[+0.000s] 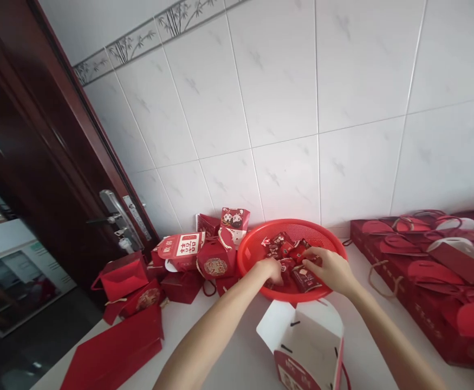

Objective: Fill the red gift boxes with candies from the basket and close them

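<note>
- The box (312, 344) stands on the counter (240, 338) with its flaps raised and its white inside showing; it is not yet closed.
- Wrapped packets (306, 279) lie in the red basket (302, 297), just beyond the box.
- Red boxes (216, 260) are piled at left, and more boxes (417, 295) sit in rows at right.
- Both forearms reach forward over the counter.
- The left hand (270, 270) dips among the packets; whether its fingers pinch one, I cannot tell.
- The right hand (334, 270) arches above the packets, thumb and forefinger parted.
</note>
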Motion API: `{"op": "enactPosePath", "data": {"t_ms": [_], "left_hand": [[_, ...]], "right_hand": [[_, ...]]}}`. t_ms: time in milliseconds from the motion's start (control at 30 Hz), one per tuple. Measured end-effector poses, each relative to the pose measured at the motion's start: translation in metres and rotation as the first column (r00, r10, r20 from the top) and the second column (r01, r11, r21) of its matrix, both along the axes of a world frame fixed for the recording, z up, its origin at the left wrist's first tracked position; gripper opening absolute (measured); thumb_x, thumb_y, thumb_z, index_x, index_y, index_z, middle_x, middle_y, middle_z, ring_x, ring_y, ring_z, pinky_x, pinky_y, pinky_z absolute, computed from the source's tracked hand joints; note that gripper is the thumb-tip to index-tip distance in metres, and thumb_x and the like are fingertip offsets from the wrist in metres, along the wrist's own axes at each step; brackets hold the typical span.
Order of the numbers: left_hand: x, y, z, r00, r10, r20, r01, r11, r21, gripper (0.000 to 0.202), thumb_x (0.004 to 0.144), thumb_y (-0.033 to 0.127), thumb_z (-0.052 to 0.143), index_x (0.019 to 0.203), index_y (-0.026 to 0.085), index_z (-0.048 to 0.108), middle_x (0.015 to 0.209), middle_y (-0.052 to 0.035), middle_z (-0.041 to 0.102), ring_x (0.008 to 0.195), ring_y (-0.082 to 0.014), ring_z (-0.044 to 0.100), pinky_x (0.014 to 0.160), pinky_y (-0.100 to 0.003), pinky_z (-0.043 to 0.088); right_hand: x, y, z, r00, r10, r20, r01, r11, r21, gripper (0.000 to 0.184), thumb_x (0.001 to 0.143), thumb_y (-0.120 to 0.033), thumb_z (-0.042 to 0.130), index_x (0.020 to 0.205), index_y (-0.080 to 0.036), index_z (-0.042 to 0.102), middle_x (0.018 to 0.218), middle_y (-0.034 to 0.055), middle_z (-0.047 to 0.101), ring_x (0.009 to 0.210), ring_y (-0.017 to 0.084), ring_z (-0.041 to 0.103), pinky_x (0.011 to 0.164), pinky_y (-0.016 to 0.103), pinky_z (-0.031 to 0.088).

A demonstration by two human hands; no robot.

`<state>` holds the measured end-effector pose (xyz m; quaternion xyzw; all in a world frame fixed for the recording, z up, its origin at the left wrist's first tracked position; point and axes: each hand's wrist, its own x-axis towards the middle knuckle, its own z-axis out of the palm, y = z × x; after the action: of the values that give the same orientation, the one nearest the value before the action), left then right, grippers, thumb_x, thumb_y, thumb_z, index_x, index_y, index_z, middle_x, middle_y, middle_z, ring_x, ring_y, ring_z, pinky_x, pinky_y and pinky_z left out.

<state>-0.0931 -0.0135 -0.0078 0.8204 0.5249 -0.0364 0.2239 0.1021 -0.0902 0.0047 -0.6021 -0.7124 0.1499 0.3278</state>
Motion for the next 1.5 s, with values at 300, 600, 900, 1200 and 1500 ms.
{"op": "enactPosePath", "data": {"t_ms": [300, 600, 900, 1200, 1500], "left_hand": [[0.007, 0.008, 0.017, 0.884, 0.153, 0.441, -0.177, 0.984, 0.014, 0.04, 0.083, 0.005, 0.049, 0.117, 0.015, 0.067, 0.101, -0.0088, 0.074, 0.093, -0.0189, 0.069, 0.082, -0.028, 0.054], [0.009, 0.005, 0.027, 0.628, 0.141, 0.765, -0.081, 0.99, -0.116, 0.048, 0.082, 0.004, 0.06, 0.128, 0.015, 0.056, 0.112, -0.0113, 0.069, 0.099, -0.0163, 0.067, 0.088, -0.028, 0.053], [0.028, 0.01, 0.045, 0.745, -0.076, 0.663, 0.058, 0.997, 0.049, 0.048, 0.088, 0.008, 0.056, 0.135, 0.016, 0.056, 0.12, -0.0125, 0.069, 0.105, -0.0166, 0.068, 0.09, -0.029, 0.054], [0.001, 0.037, 0.015, 0.988, -0.039, 0.147, 0.033, 0.998, 0.045, 0.017, 0.055, 0.006, 0.072, 0.063, 0.021, 0.069, 0.066, 0.0003, 0.068, 0.078, -0.0217, 0.067, 0.076, -0.028, 0.052], [0.01, 0.032, 0.019, 0.969, 0.001, 0.245, -0.009, 0.999, 0.033, 0.011, 0.069, 0.012, 0.066, 0.061, 0.019, 0.066, 0.07, -0.0045, 0.07, 0.082, -0.023, 0.068, 0.08, -0.032, 0.051]], "right_hand": [[0.0, -0.002, 0.004, 1.0, -0.02, 0.002, 0.02, 0.999, -0.029, 0.02, 0.088, -0.032, 0.056, 0.101, -0.027, 0.069, 0.093, 0.0006, 0.076, 0.084, 0.02, 0.069, 0.068, 0.029, 0.045], [-0.002, 0.001, 0.008, 0.99, -0.081, -0.113, 0.075, 0.996, -0.058, 0.033, 0.09, -0.038, 0.056, 0.119, -0.024, 0.061, 0.103, 0.0048, 0.076, 0.094, 0.023, 0.07, 0.073, 0.032, 0.046], [0.001, 0.002, 0.005, 0.847, -0.057, -0.529, 0.121, 0.989, 0.087, 0.027, 0.078, -0.048, 0.06, 0.074, -0.022, 0.055, 0.075, 0.0035, 0.069, 0.072, 0.022, 0.064, 0.066, 0.032, 0.047], [-0.002, -0.009, 0.024, 0.276, 0.021, -0.961, -0.094, 0.996, -0.006, 0.028, 0.06, -0.038, 0.074, 0.071, -0.023, 0.053, 0.072, 0.0025, 0.069, 0.072, 0.021, 0.067, 0.064, 0.031, 0.053], [-0.009, -0.003, 0.014, 0.205, -0.005, -0.979, -0.064, 0.998, -0.019, 0.033, 0.057, -0.044, 0.08, 0.066, -0.023, 0.056, 0.07, 0.0007, 0.065, 0.066, 0.018, 0.061, 0.059, 0.029, 0.051]]}}
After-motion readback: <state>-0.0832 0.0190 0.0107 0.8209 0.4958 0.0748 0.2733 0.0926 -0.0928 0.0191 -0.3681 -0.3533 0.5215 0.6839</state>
